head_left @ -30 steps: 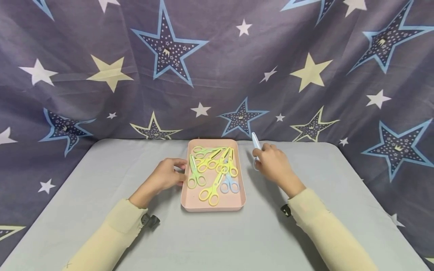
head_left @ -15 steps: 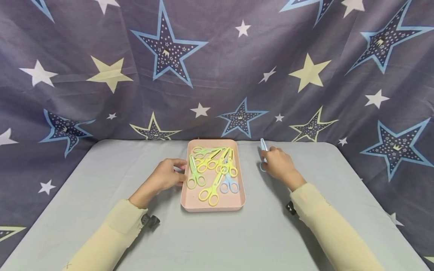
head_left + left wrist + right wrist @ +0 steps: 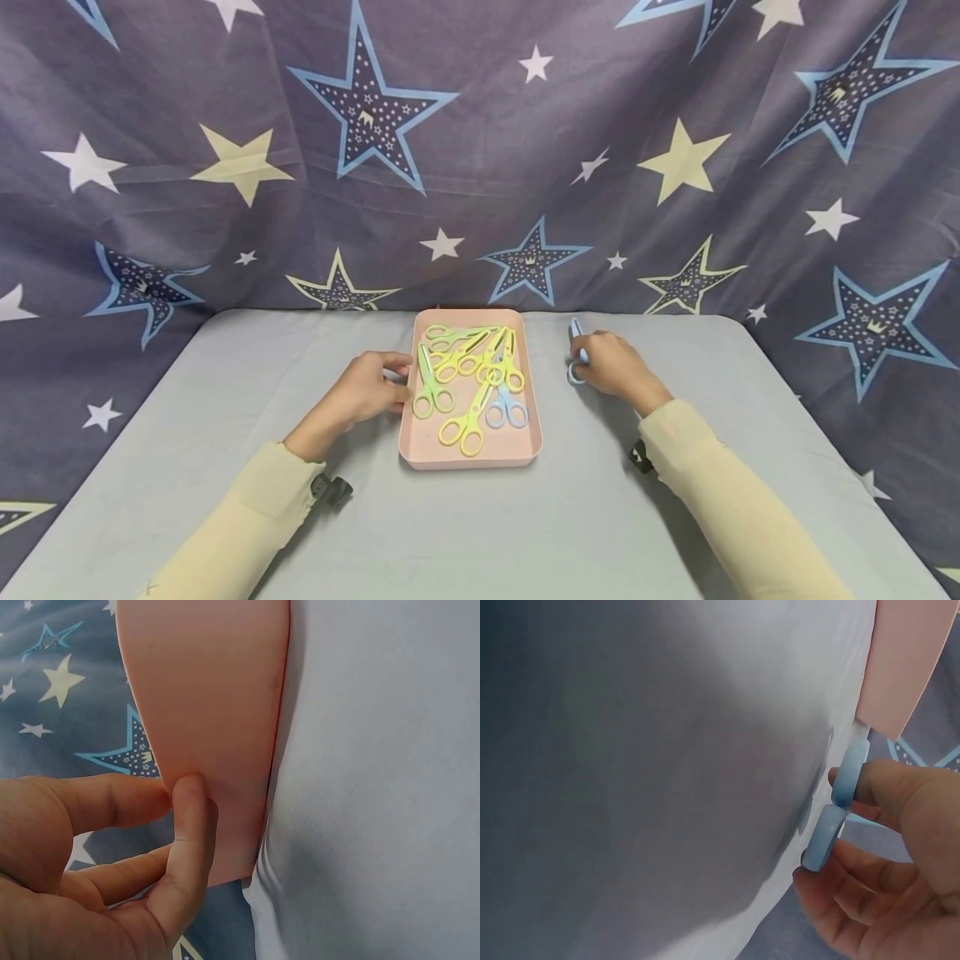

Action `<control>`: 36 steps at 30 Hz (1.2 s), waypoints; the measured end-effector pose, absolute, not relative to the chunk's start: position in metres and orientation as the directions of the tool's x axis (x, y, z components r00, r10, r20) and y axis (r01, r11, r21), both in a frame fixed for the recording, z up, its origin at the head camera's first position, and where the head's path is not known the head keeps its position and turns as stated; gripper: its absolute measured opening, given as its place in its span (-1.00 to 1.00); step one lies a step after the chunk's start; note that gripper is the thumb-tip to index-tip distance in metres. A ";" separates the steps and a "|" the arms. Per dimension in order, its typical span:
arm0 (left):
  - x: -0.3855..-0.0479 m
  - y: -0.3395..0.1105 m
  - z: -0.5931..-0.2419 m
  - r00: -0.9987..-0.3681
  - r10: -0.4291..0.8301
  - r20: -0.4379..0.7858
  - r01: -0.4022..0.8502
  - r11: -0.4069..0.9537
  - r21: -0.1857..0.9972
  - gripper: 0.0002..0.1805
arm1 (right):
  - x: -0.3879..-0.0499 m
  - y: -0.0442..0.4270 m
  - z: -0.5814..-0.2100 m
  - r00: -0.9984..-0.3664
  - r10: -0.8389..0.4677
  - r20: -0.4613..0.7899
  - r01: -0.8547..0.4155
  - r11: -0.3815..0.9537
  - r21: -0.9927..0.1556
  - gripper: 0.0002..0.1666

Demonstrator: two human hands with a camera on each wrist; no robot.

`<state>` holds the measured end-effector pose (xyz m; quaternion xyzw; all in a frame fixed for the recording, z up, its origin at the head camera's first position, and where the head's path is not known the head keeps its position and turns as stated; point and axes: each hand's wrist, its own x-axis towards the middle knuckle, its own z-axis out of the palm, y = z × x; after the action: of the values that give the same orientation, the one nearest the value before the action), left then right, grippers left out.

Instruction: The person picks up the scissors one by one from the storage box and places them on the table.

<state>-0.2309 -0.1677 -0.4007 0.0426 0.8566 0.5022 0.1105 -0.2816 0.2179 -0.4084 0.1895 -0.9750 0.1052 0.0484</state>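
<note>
My right hand [image 3: 609, 360] pinches a pair of light-blue scissors [image 3: 576, 327] right of the tray. Its blade end points to the back of the table, and part of it is hidden by the fingers. In the right wrist view, the fingers hold its two blue handle rings [image 3: 825, 838]. Whether it touches the table, I cannot tell. My left hand [image 3: 365, 387] rests against the left side of a pink tray [image 3: 450, 454]. The left wrist view has one fingertip on the outer wall and another digit at the rim. Several yellow, green and blue scissors [image 3: 471, 425] lie inside the tray.
A grey cloth covers the table [image 3: 480, 533]. Right behind its back edge hangs a dark curtain [image 3: 480, 192] with star prints. Dark wrist cameras sit under both cuffs, the left camera [image 3: 332, 492] showing most.
My right hand has moved rightward with the blue scissors, then lowered them toward the table, blades dropping a little. The left hand and the tray have stayed in place.
</note>
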 end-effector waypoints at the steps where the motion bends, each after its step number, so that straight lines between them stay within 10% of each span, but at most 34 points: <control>1: -0.231 -0.168 -0.401 -0.972 0.183 -0.147 -0.039 0.491 0.870 -0.35 | -0.282 0.216 -0.408 -0.921 -0.365 0.133 -0.386 0.902 -0.194 -0.77; 36: -0.231 -0.166 -0.400 -0.971 0.178 -0.157 -0.045 0.511 0.859 -0.31 | -0.275 0.182 -0.385 -0.913 -0.402 0.068 -0.407 0.909 -0.090 -0.63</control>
<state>-0.2307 -0.1658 -0.4001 0.0385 0.8617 0.4932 0.1130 -0.2748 0.1823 -0.3852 0.2069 -0.9767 0.0513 0.0242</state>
